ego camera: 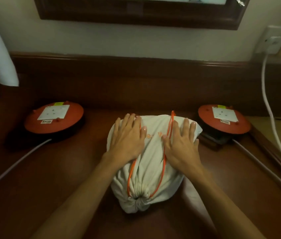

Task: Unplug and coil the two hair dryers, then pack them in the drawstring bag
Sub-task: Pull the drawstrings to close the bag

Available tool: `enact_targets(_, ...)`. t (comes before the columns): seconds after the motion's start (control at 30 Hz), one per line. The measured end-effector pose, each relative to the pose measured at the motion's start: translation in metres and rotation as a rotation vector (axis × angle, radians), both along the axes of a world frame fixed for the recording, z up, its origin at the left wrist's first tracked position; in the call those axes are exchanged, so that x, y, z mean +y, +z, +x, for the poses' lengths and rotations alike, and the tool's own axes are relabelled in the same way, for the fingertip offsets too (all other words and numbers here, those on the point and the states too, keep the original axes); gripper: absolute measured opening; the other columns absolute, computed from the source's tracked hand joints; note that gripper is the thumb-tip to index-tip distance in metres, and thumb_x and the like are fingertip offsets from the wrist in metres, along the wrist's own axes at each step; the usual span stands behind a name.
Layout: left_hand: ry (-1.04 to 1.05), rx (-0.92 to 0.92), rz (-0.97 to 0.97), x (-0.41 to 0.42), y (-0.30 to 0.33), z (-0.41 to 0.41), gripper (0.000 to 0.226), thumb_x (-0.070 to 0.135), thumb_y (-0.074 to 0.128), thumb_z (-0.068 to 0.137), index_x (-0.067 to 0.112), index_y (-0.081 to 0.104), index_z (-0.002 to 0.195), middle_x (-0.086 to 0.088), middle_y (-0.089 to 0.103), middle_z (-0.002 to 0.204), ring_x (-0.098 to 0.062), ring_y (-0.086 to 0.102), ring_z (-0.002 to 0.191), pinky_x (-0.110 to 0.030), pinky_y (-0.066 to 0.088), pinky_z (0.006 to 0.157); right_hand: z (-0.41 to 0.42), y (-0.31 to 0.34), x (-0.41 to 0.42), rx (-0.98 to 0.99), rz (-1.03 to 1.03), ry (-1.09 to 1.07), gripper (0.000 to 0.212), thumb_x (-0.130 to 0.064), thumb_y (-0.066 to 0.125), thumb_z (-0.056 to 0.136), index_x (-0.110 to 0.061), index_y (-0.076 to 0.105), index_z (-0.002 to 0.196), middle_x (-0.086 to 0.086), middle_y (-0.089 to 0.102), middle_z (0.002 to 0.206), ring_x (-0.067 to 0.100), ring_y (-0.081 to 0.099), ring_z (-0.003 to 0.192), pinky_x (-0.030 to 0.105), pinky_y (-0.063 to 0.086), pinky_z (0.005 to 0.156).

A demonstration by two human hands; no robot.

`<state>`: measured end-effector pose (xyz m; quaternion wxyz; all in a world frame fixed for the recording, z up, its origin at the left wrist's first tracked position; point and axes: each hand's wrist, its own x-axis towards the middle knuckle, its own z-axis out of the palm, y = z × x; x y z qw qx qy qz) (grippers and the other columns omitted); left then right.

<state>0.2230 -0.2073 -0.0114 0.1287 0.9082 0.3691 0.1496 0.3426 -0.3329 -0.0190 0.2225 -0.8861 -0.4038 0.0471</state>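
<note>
White drawstring bag (151, 171), cinched, left hand (127, 137), right hand (181, 141), flat, pressing it

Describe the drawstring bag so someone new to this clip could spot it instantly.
On the dark wooden desk below the framed mirror, look midway between the two orange cable reels. The drawstring bag is the bulging white cloth sack with orange cords, cinched toward the camera, under the left hand and right hand.
</note>
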Motion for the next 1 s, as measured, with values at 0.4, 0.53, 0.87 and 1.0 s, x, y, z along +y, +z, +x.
enact_targets(0.4,0.14,-0.116,0.116,-0.005,-0.02,0.007,0.065,0.049,0.019,0.103,0.015,0.032,0.157,-0.009,0.044,0.157,-0.025,0.035,0.148,-0.049,0.017,0.125,0.027,-0.009,0.015,0.123,0.115,0.151,0.071,-0.052,0.034,0.105,-0.024,0.003,0.162,0.001,-0.017,0.169,0.019,-0.025,0.152,0.051,-0.005,0.125)
enact_targets(0.53,0.085,-0.574,-0.172,-0.001,0.01,-0.019,0.065,0.052,0.023,0.1,0.019,0.044,0.152,-0.004,0.047,0.155,-0.02,0.038,0.145,-0.03,0.025,0.119,0.017,0.005,-0.009,0.277,0.314,0.117,0.08,-0.066,0.032,0.098,-0.027,0.005,0.162,-0.005,-0.008,0.17,0.011,-0.023,0.152,0.049,-0.004,0.126)
enact_targets(0.87,-0.134,-0.087,-0.087,-0.032,-0.044,-0.071,0.07,0.062,0.022,0.104,0.03,0.003,0.163,0.007,-0.026,0.168,-0.009,-0.032,0.151,-0.036,-0.012,0.126,-0.003,-0.037,-0.019,0.19,0.262,0.278,0.069,-0.047,0.047,0.102,-0.028,0.016,0.161,-0.006,-0.003,0.17,0.014,-0.007,0.156,0.039,0.008,0.126)
enact_targets(1.0,-0.116,-0.073,-0.086,0.002,-0.049,-0.063,0.07,0.062,0.024,0.104,0.032,0.001,0.163,0.008,-0.026,0.168,-0.011,-0.031,0.151,-0.039,-0.01,0.126,0.003,-0.039,0.012,0.171,0.233,0.274,0.069,-0.044,0.048,0.103,-0.025,0.016,0.161,0.001,-0.002,0.17,0.023,-0.003,0.157,0.049,0.012,0.126)
